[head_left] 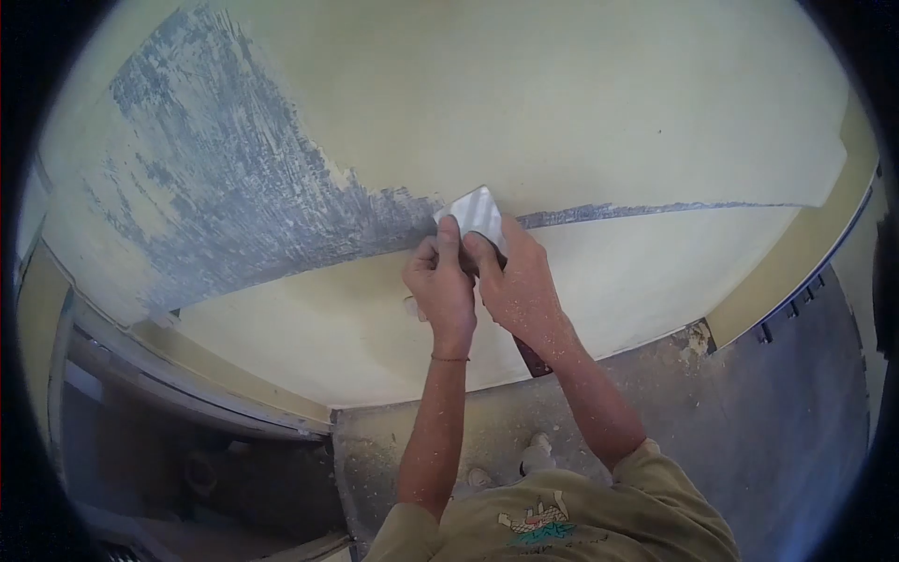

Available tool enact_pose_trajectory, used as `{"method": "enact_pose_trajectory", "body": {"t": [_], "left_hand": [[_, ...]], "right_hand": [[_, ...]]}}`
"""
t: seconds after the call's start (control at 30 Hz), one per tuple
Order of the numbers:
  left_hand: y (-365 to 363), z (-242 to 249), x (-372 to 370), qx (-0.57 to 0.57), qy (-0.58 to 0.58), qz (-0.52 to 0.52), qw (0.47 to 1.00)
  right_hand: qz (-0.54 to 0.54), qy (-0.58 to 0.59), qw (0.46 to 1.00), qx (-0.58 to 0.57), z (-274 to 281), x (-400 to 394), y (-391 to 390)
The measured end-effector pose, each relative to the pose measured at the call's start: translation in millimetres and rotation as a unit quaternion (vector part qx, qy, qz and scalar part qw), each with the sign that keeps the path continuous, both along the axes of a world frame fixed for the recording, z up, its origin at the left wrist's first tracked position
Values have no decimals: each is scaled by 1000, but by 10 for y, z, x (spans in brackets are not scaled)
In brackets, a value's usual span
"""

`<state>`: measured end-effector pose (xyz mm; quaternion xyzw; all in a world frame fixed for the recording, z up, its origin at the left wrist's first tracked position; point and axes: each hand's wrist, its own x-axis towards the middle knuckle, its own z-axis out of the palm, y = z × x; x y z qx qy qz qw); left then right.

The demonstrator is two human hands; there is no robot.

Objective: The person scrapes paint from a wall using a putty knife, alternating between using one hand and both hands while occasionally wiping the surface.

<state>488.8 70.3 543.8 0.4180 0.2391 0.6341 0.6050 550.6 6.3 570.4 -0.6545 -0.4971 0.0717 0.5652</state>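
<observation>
Both hands come together at the middle of the view, in front of a pale wall (599, 103). A whitish flat blade (478, 212) stands up between them. My left hand (442, 281) pinches its lower left side, thumb on its face. My right hand (515, 281) grips the same tool from the right, and a dark reddish handle (533, 358) shows below that hand. Behind the blade runs a rough grey scraped band (375, 214), widening into a large grey patch (215, 140) at the upper left.
Below the wall lies a grey floor (749, 412) with pale debris (695, 345) near its base. A dark recess with a ledge (187, 375) is at the lower left. My feet (537, 448) stand close to the wall.
</observation>
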Motion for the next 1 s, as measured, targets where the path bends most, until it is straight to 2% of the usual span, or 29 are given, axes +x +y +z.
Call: {"method": "enact_pose_trajectory", "body": {"t": [0.07,0.17,0.23,0.3,0.43,0.53,0.6,0.7,0.73,0.8,0.83,0.87,0.9,0.97,1.0], "left_hand": [[27,-59,-44,14,21,-2,1000],[70,19,-20,29,38,-2,999],[20,5,-84,19,49,8,999],[-1,23,-98,25,121,12,992],[40,-19,-65,40,116,6,992],[-28,-78,-77,18,63,-3,998],[-82,-306,-189,9,136,-56,989],[-260,-606,-425,2,143,-123,982],[-307,-800,-574,-13,149,-148,978],[-421,-1276,-883,-29,276,-146,950],[-474,-1598,-1060,-52,282,-159,945],[-521,-1834,-1222,-76,290,-172,938],[-547,-1889,-1340,-72,296,-177,936],[-583,-1775,-1486,-22,348,-108,931],[-565,-1635,-1502,-21,354,-112,928]], "right_hand": [[9,45,998,-31,-18,-5,-22],[12,30,999,20,20,-48,15],[9,43,999,13,-99,-45,0],[5,54,998,16,-147,-42,44],[6,70,997,17,-161,-65,62],[14,81,996,40,-181,-38,5],[20,160,987,-2,-158,-65,-139],[20,170,985,-1,-292,-65,-174],[18,170,985,4,-327,-76,-225],[76,202,976,-30,-405,-87,-329],[72,206,976,-22,-435,-101,-404],[109,260,957,-73,-462,-127,-507],[146,312,931,-122,-504,-166,-570],[146,336,925,-105,-675,-259,-612],[151,359,917,-93,-751,-287,-608]]}}
